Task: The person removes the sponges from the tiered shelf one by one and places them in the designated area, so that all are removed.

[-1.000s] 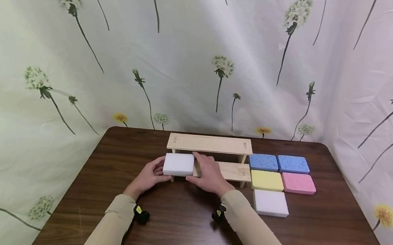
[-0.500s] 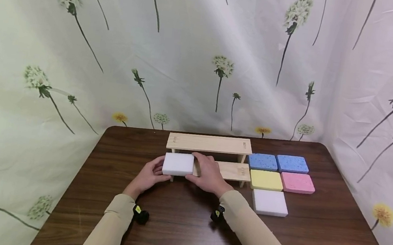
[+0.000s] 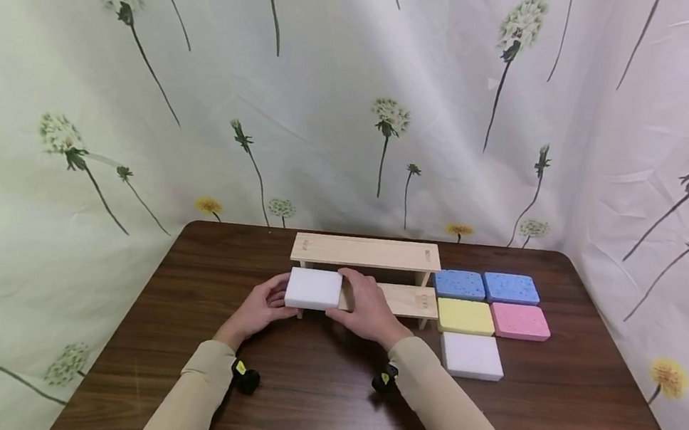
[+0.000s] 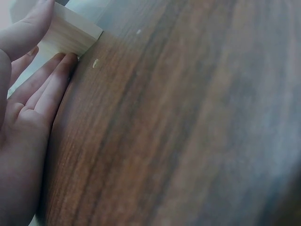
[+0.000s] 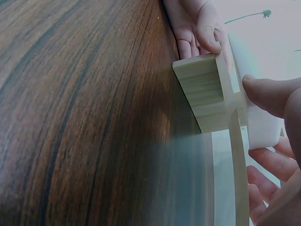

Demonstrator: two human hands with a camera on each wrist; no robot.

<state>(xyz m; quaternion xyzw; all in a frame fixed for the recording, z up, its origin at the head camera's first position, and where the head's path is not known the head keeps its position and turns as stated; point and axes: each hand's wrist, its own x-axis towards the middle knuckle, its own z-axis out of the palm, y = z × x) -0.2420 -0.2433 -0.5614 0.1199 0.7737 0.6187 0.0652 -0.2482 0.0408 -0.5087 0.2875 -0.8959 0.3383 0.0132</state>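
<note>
A white sponge block [image 3: 313, 289] lies flat over the left end of the low wooden riser [image 3: 408, 300]. My right hand [image 3: 367, 310] holds its right side, the thumb at the front and the fingers behind. At the left end, my left hand [image 3: 263, 309] grips the low riser. In the right wrist view its thumb meets the riser's corner, and its fingers lie along the outer side of the wooden leg [image 5: 200, 92]. From the left wrist, those fingers look nearly straight beside the leg [image 4: 70, 35]. The sponge hides part of the board.
Behind stands a taller wooden riser [image 3: 367, 252]. To the right lie two blue sponges [image 3: 460, 284], a yellow sponge [image 3: 466, 317], a pink sponge [image 3: 520, 322] and a second white sponge block [image 3: 472, 355]. The dark wooden table [image 3: 320, 413] meets a flower-print cloth backdrop [image 3: 333, 99].
Almost nothing differs. Both hands and the white sponge block stay in place, while the view shifts very slightly.
</note>
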